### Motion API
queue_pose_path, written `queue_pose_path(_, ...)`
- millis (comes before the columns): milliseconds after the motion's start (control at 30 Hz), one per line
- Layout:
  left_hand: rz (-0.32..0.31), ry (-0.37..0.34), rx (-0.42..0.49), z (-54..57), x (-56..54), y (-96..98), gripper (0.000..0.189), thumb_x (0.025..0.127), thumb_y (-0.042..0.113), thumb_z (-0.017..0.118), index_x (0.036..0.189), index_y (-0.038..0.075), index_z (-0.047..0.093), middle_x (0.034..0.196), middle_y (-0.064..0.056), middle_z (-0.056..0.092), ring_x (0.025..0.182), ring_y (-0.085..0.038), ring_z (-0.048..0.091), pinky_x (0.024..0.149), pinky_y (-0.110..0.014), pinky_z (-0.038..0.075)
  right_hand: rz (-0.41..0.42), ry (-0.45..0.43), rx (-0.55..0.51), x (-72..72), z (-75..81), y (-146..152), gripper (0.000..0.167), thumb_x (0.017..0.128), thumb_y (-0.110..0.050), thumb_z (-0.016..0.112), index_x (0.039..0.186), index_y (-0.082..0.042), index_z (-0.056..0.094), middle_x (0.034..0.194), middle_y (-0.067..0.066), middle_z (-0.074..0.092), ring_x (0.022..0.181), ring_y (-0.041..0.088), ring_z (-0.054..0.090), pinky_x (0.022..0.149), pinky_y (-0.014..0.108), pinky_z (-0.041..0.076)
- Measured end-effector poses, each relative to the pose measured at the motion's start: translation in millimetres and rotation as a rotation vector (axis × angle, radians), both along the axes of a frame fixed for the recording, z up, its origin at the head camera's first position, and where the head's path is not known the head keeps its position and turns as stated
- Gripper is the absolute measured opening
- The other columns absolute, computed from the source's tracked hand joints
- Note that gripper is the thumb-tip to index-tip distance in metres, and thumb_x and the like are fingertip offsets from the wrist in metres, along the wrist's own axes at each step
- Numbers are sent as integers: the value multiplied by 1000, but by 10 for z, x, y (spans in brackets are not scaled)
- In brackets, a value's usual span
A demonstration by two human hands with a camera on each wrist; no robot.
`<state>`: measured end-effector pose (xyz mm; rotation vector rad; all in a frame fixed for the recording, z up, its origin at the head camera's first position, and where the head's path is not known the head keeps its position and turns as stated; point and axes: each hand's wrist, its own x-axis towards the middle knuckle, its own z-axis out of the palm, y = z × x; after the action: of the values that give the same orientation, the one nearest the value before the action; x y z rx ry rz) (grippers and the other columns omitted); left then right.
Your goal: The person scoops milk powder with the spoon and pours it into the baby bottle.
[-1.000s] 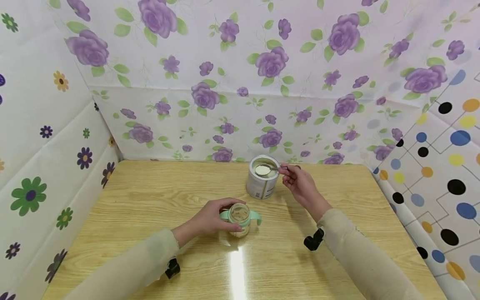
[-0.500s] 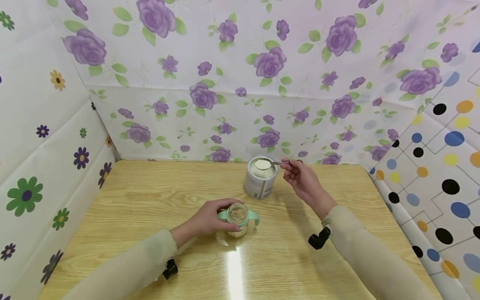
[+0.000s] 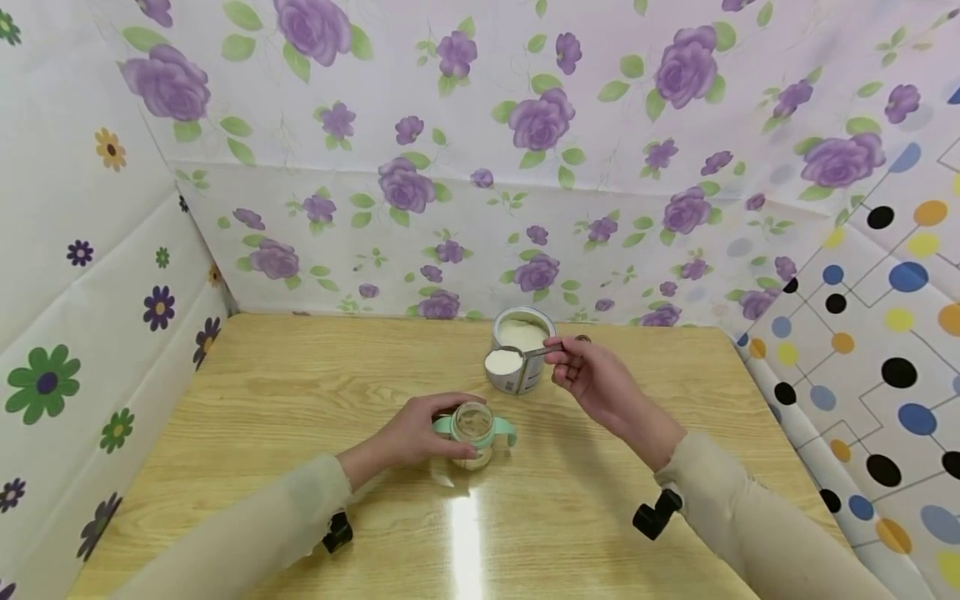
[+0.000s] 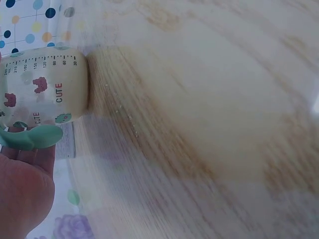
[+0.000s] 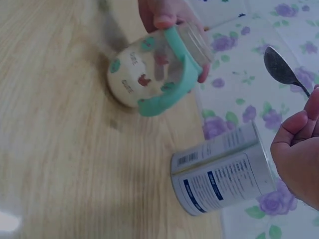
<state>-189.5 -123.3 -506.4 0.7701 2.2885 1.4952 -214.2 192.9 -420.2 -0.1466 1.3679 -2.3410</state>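
Observation:
My left hand (image 3: 422, 430) grips a clear baby bottle (image 5: 144, 72) with mint-green handles, which stands upright and uncapped on the table. Measuring marks and the word CUTE run along the side of the bottle (image 4: 45, 87) in the left wrist view. In my right hand (image 3: 600, 379) I pinch the handle of a metal spoon (image 5: 279, 65). White powder (image 3: 503, 362) fills its bowl, which hangs in front of the near rim of an open tin (image 5: 222, 169). More pale powder (image 3: 522, 333) shows inside the tin, behind the bottle and to its right.
The wooden table (image 3: 322, 367) meets a flower-printed cloth wall (image 3: 480, 233) just behind the tin. Patterned sheets also close off the left and right sides. A few white specks (image 4: 119, 107) lie on the table near the bottle's base.
The spoon of powder has come up out of the tin and moved toward me and slightly left, past its near rim. My left hand and the bottle have stayed in place.

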Motion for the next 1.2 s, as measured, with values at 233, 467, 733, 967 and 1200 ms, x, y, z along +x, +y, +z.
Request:
queue_pose_path(233,2,16,-9,-13,-4,-13,70,85,32,94,147,17,65,133,-6,73,122,-26,69,102,-37,56,69,25,77,141,-128,-90,36,118,-19,42,112,-8,76,90,-2,78,77,8,66,78,22,57)
queue_pose_path(467,12,10,-12,6,3,-6,72,86,31,94,149,12,63,136,-4,71,123,-27,68,102,-39,57,125,73,164,205,-269,-132,33,117,-21,46,114,-12,78,95,-2,78,83,8,66,79,21,57)
queue_pose_path(733,15,13,3,-1,5,5,66,86,28,94,145,19,67,133,2,73,121,-19,67,100,-36,57,141,101,258,225,-319,-171,30,116,-25,49,117,-10,76,96,-2,78,87,11,67,82,24,58)
queue_pose_path(967,10,7,13,-19,4,5,64,87,27,93,145,21,68,132,3,73,120,-18,68,100,-35,57,149,132,292,224,-338,-205,39,116,-24,51,128,9,66,96,-1,79,84,11,68,81,25,59)
queue_pose_path(1200,9,7,8,-15,5,12,65,87,28,93,146,22,67,133,3,73,121,-17,68,102,-35,56,168,195,324,228,-341,-225,52,115,-25,51,134,23,55,96,0,79,81,11,66,82,25,59)
